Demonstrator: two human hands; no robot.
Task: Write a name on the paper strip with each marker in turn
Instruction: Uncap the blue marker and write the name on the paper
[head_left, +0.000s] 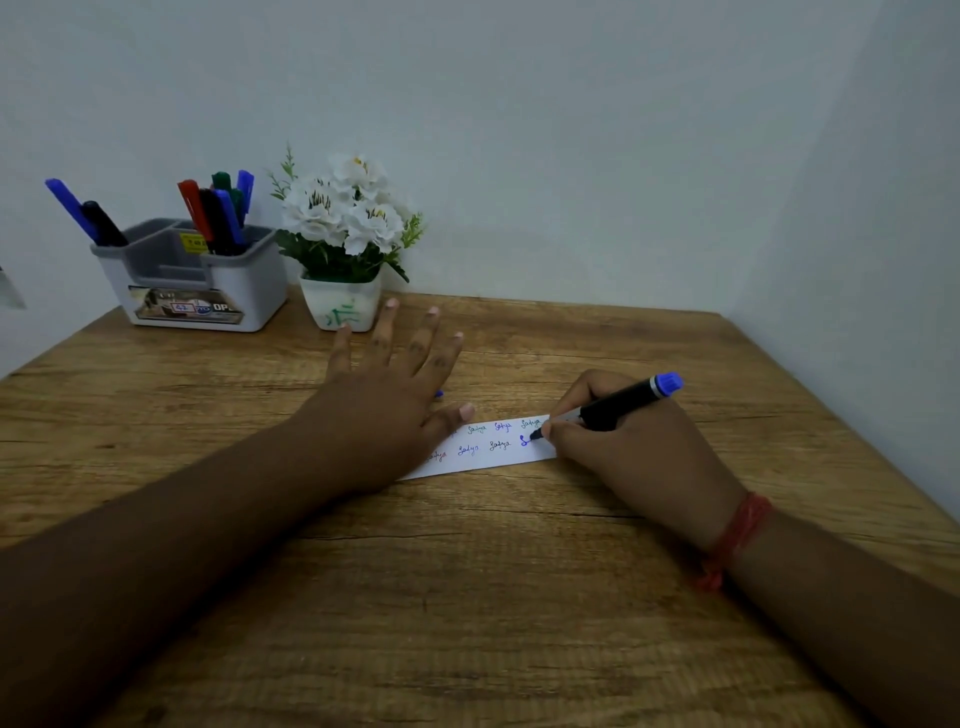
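A white paper strip (493, 460) lies on the wooden table (467, 597), with a name written on it several times in two rows. My left hand (384, 395) lies flat on the strip's left end, fingers spread. My right hand (634, 452) grips a blue marker (618, 402) with a black barrel and blue end. Its tip touches the right end of the lower row, where a blue letter stands. A small blue piece (439, 394), perhaps a cap, peeks out beside my left hand.
A grey organiser (208, 280) at the back left holds several markers (218, 213) in blue, black, red and green. A white pot of white flowers (343, 239) stands right of it. Walls close the back and the right side.
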